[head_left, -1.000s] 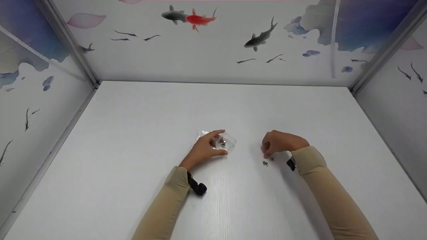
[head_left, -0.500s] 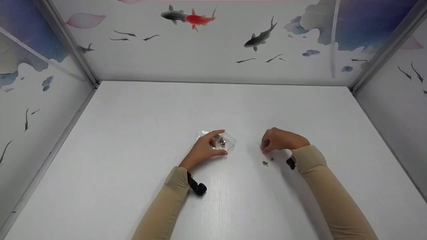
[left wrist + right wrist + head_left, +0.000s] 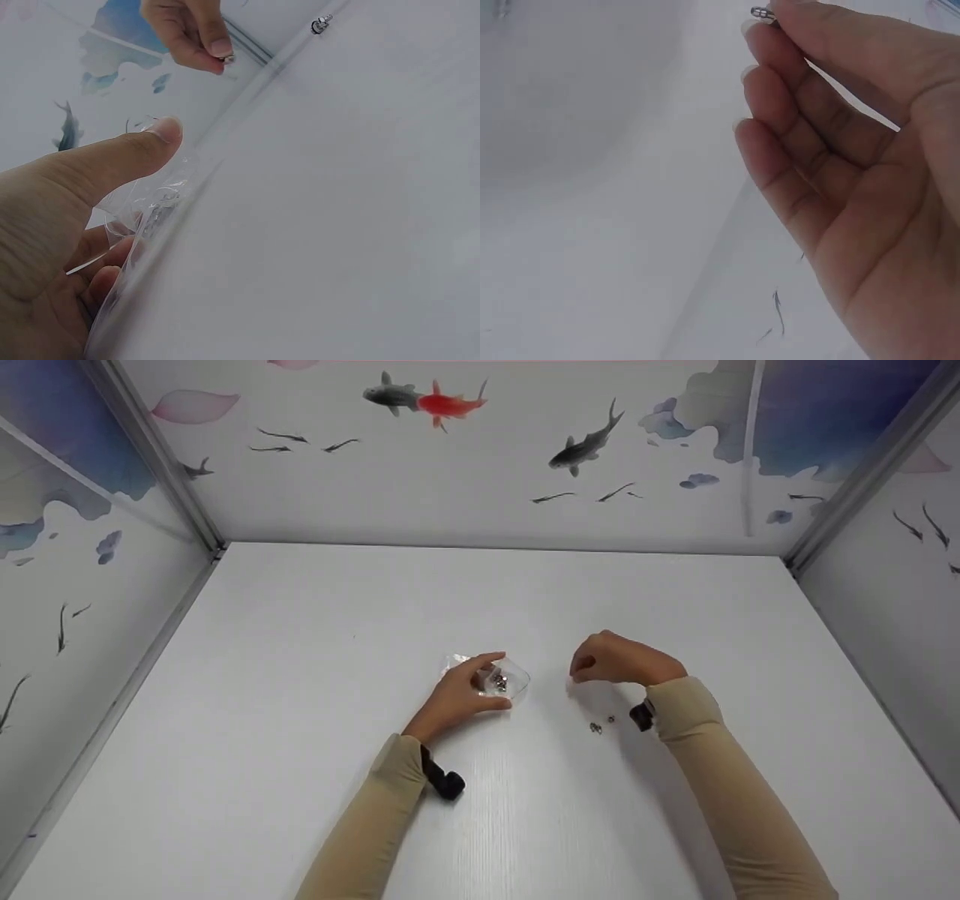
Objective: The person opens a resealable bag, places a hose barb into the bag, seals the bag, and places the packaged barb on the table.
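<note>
My left hand (image 3: pixel 457 694) grips a small clear plastic container (image 3: pixel 516 678), thumb on the near side and fingers on the far side. Several small shiny metal pieces (image 3: pixel 500 682) lie inside it. To the right, my right hand (image 3: pixel 626 656) is raised over the table, pinching one small silvery metal piece (image 3: pixel 762 13) between thumb and forefinger. The other fingers of that hand are loosely bent. Below it on the table lie a few more small metal pieces (image 3: pixel 595 728), with a single metal piece (image 3: pixel 611 719) just beside them.
Crinkled clear plastic (image 3: pixel 455 660) shows behind my left hand, partly hidden by it. The white table (image 3: pixel 480 592) is bounded by a back wall (image 3: pixel 465 487) and side walls printed with fish. A black strap mount (image 3: pixel 447 785) sits on my left wrist.
My right hand has lifted from beside the loose metal pieces and moved up and left toward the container, carrying one piece. My left hand and the container have stayed put.
</note>
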